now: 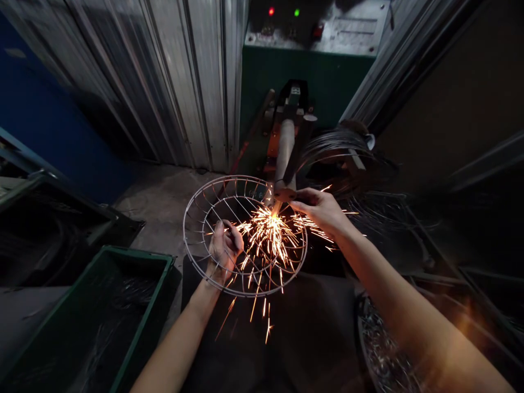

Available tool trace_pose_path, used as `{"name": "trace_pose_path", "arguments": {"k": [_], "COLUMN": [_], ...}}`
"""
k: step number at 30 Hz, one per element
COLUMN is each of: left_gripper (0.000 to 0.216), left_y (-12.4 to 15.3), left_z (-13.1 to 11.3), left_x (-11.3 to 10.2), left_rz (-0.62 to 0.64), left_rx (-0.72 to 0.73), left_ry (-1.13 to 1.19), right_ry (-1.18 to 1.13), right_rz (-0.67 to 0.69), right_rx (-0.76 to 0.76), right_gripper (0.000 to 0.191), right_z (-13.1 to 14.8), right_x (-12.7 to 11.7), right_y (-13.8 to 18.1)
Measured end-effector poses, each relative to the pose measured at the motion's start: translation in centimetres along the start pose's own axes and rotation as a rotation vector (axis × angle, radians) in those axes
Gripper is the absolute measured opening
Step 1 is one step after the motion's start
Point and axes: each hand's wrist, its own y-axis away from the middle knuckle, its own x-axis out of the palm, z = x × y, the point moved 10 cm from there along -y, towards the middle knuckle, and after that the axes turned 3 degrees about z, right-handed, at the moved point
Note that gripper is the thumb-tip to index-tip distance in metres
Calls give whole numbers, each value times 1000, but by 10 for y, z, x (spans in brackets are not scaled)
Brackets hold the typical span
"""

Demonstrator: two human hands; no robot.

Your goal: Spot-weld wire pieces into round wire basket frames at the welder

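Note:
A round wire guard (195,207), a ring with many thin spokes, sits under the welding head (285,192) of a green spot-welding machine (305,71). My left hand (224,248) is closed around spokes on the near side of the guard. My right hand (321,208) pinches something thin beside the welding head, at the guard's far right edge; what it pinches is too small to make out. Orange sparks (268,234) spray out from the contact point, across the guard and down towards me.
A green bin (161,273) with thin wire pieces stands at the lower left. A dark container (57,229) is further left. A bundle of curved wires (335,144) lies right of the machine. A tub of metal bits (380,355) is at lower right. Corrugated metal wall behind.

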Motion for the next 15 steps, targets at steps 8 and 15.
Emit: {"name": "trace_pose_path", "arguments": {"k": [8, 15], "left_gripper": [28, 29], "left_y": [12, 12], "left_z": [0, -4], "left_x": [1, 6], "left_rz": [-80, -113], "left_rx": [57, 87], "left_ry": [-76, -94], "right_ry": [109, -1], "right_rz": [-38, -42], "right_rx": [64, 126], "right_gripper": [29, 35], "right_z": [11, 9], "right_x": [-11, -7], "right_y": [32, 26]}}
